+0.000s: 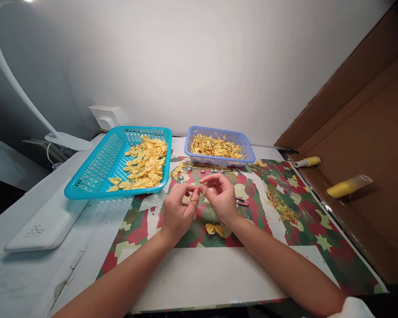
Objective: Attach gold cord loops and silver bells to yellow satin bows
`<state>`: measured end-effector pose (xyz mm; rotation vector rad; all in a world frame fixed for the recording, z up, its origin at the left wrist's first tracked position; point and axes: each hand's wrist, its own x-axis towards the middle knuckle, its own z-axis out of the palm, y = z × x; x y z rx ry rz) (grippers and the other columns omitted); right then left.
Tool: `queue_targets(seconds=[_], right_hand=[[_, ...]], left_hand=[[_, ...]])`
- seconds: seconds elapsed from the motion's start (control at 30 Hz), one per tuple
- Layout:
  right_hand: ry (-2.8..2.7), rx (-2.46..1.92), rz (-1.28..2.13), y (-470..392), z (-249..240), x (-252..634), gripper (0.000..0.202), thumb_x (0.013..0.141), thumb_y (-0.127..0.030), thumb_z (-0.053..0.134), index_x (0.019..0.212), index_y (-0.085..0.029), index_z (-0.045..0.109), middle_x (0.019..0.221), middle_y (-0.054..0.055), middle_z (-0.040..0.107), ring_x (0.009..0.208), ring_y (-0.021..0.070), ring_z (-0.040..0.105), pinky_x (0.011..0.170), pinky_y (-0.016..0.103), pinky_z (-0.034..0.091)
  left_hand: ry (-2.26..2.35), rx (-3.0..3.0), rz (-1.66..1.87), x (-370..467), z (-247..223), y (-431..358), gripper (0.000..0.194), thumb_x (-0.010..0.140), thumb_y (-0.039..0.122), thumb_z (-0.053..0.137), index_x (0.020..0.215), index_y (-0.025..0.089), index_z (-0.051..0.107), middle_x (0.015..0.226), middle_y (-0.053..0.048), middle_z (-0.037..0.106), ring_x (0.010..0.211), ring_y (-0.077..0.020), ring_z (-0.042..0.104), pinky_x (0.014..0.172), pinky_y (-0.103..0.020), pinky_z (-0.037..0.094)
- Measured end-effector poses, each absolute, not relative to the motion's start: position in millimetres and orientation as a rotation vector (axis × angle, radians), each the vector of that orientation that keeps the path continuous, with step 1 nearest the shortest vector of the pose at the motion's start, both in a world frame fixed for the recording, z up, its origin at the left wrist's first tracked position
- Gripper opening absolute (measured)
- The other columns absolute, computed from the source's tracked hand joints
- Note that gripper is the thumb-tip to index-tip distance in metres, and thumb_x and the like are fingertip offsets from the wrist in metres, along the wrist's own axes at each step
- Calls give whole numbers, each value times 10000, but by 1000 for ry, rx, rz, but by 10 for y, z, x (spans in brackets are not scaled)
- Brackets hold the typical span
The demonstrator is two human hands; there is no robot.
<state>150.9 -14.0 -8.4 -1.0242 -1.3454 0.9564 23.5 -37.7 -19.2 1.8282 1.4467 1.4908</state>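
Note:
My left hand [179, 208] pinches a thin gold cord [203, 193] between thumb and fingers. Thumb and index finger of my right hand [223, 198] meet the same cord, which curves in a small loop between the two hands. From there a strand runs down to a yellow ribbon bow [214, 229] with a small silvery bead or bell at its middle, low on the patterned sheet. Just beyond my right hand lies a pink-handled tool [241, 201], partly hidden, perhaps thread snips. Several silvery bells [181, 177] are scattered past my fingers beside loose gold cords [212, 167].
A turquoise basket [86, 182] at back left holds yellow bows; a blue-violet basket [248, 152] holds gold-corded bows. Cord scraps [285, 210] lie right, near a cardboard wall [361, 128] with yellow tubes [349, 186]. A white power bank [41, 229] and lamp [68, 140] stand left.

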Motion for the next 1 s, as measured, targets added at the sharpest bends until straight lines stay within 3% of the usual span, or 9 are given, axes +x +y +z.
queue_targets(seconds=[0.23, 0.43, 1.0], right_hand=[[-2079, -813, 497, 14, 203, 1810, 67, 773, -187, 622, 808, -229, 661, 764, 14, 701, 744, 184, 586, 757, 342, 432], [-2352, -824, 328, 66, 300, 1904, 98, 791, -175, 592, 741, -212, 668, 673, 4, 698, 680, 163, 581, 763, 337, 370], [-2384, -920, 358, 66, 333, 1922, 117, 783, -154, 596, 682, -174, 652, 616, -9, 657, 621, 125, 551, 738, 303, 338]], left_hand=[[1451, 1908, 1508, 241, -203, -371, 126, 868, 273, 567, 775, 215, 629, 682, 1, 618, 671, -163, 544, 572, -259, 433], [1397, 1936, 1459, 246, -224, -380, 140, 871, 278, 568, 795, 200, 655, 693, -22, 624, 700, -167, 511, 453, -207, 401], [1444, 2050, 1388, 253, -193, -391, 107, 843, 257, 595, 823, 181, 667, 732, -21, 670, 729, -179, 564, 652, -284, 484]])
